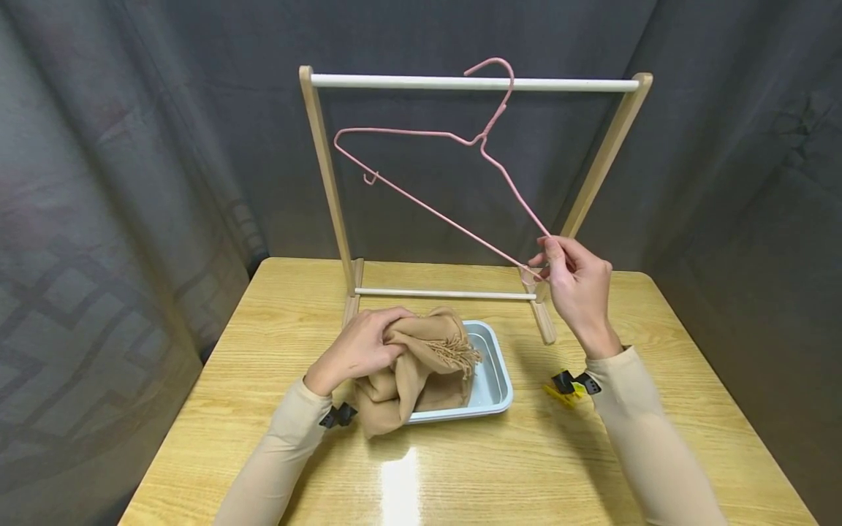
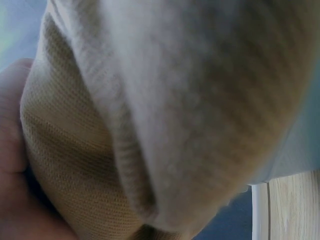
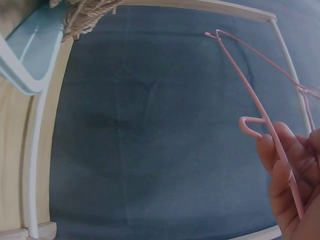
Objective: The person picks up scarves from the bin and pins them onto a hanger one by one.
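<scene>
A pink clothes hanger (image 1: 434,212) is held up at its right corner by my right hand (image 1: 579,281), fingers and thumb pinching the wire. It tilts, its left end higher, and its hook overlaps the rack's white top bar in the head view. One small inner hook (image 3: 250,127) of the hanger shows beside the fingers in the right wrist view. My left hand (image 1: 362,347) grips a bunched tan scarf (image 1: 414,380) with a fringed end. The scarf lies partly in a light blue tray (image 1: 490,372) and spills over its left front edge. Scarf folds fill most of the left wrist view.
A wooden garment rack (image 1: 322,161) with white bars stands behind the tray. On the wooden table (image 1: 658,438), a small yellow object (image 1: 562,395) lies partly behind the right wrist strap. Grey curtains (image 1: 131,183) hang on all visible sides.
</scene>
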Motion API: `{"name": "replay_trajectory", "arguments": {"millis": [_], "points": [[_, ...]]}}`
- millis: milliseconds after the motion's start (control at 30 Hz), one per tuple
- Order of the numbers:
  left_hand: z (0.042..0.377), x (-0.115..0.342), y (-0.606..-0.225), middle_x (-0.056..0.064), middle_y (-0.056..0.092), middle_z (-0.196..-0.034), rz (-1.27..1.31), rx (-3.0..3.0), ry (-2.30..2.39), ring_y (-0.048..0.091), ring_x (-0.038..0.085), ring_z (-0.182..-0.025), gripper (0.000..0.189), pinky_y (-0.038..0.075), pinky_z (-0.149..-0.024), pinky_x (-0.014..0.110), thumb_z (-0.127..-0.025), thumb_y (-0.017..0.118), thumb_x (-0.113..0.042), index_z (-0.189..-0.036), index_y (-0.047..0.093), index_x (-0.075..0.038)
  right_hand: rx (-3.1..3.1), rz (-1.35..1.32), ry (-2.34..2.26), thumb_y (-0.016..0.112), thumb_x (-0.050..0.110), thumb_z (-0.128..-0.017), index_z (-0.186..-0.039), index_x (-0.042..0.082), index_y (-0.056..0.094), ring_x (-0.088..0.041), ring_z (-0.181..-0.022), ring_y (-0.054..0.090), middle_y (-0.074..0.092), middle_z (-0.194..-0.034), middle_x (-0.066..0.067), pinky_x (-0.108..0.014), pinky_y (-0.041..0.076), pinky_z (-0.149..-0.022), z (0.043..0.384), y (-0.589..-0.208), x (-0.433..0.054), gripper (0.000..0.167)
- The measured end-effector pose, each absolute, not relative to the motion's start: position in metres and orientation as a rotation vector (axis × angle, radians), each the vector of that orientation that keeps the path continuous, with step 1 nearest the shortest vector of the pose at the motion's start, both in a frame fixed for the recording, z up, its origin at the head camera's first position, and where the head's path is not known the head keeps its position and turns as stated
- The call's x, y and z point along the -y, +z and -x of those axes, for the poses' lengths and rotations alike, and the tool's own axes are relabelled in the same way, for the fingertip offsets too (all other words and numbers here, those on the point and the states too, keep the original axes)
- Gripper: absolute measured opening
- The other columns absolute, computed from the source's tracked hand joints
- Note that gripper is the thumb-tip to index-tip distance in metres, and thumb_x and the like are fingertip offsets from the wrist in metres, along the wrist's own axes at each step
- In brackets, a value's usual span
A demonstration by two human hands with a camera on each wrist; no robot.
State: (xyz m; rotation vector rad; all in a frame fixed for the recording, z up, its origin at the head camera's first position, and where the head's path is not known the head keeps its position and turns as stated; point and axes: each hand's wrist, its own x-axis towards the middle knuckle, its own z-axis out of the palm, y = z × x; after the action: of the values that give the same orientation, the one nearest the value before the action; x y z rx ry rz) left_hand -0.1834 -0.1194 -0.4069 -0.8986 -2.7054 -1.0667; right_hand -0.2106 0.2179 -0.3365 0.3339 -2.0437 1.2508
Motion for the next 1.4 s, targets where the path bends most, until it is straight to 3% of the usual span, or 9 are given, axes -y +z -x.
{"name": "replay_trajectory", "arguments": {"millis": [67,200,300,433,667,1167,1400], "points": [[0.184,0.119,-0.407,-0.006,0.076,-0.095,0.901,2.706,-1.065,0.059,0.009,-0.073,0.046,0.048,-0.067,0.028,-0.083,0.071,-0.008,-0.125,0.075,-0.023,2.041,-0.330,1.266,0.060,0.012,-0.109,-0.108,-0.005,0.078,0.001,-0.060,0.066,0.076,-0.081,-0.020,-0.013,0.055,-0.059,0.209,-0.340,-0.219,0.025],[0.184,0.120,-0.408,-0.006,0.077,-0.099,0.898,2.706,-1.056,0.061,0.010,-0.075,0.044,0.050,-0.068,0.028,-0.083,0.071,-0.009,-0.125,0.075,-0.023,2.031,-0.316,1.304,0.059,0.012,-0.109,-0.107,-0.005,0.078,0.001,-0.060,0.067,0.075,-0.078,0.006,-0.014,0.055,-0.059,0.206,-0.348,-0.221,0.025],[0.183,0.120,-0.409,-0.006,0.078,-0.101,0.894,2.703,-1.056,0.062,0.010,-0.076,0.043,0.051,-0.069,0.028,-0.084,0.072,-0.010,-0.125,0.075,-0.023,2.021,-0.305,1.334,0.058,0.010,-0.109,-0.107,-0.008,0.077,0.001,-0.061,0.068,0.076,-0.078,-0.001,-0.013,0.055,-0.060,0.203,-0.356,-0.221,0.026],[0.183,0.119,-0.409,-0.007,0.078,-0.101,0.895,2.699,-1.063,0.063,0.009,-0.077,0.041,0.051,-0.070,0.028,-0.085,0.072,-0.010,-0.123,0.075,-0.024,2.015,-0.301,1.365,0.057,0.008,-0.109,-0.108,-0.010,0.076,0.001,-0.061,0.068,0.073,-0.082,-0.030,-0.014,0.056,-0.059,0.198,-0.366,-0.223,0.026],[0.184,0.118,-0.410,-0.007,0.078,-0.100,0.892,2.699,-1.059,0.064,0.009,-0.078,0.040,0.052,-0.070,0.028,-0.085,0.072,-0.011,-0.122,0.076,-0.024,2.028,-0.278,1.382,0.057,0.007,-0.109,-0.108,-0.009,0.076,-0.004,-0.059,0.070,0.073,-0.080,-0.028,-0.017,0.057,-0.058,0.193,-0.381,-0.231,0.025],[0.184,0.116,-0.409,-0.006,0.079,-0.101,0.894,2.670,-1.049,0.065,0.008,-0.080,0.040,0.051,-0.071,0.028,-0.084,0.073,-0.011,-0.122,0.076,-0.024,2.035,-0.206,1.452,0.057,0.005,-0.109,-0.106,-0.008,0.078,0.000,-0.059,0.068,0.072,-0.076,-0.027,-0.015,0.051,-0.050,0.174,-0.417,-0.237,0.024],[0.181,0.115,-0.408,-0.007,0.078,-0.099,0.860,2.655,-1.113,0.063,0.009,-0.077,0.042,0.050,-0.067,0.027,-0.082,0.071,-0.006,-0.120,0.076,-0.025,2.057,-0.206,1.469,0.057,0.003,-0.108,-0.107,-0.011,0.077,0.000,-0.059,0.067,0.072,-0.076,-0.028,-0.016,0.053,-0.053,0.168,-0.434,-0.239,0.024]]}}
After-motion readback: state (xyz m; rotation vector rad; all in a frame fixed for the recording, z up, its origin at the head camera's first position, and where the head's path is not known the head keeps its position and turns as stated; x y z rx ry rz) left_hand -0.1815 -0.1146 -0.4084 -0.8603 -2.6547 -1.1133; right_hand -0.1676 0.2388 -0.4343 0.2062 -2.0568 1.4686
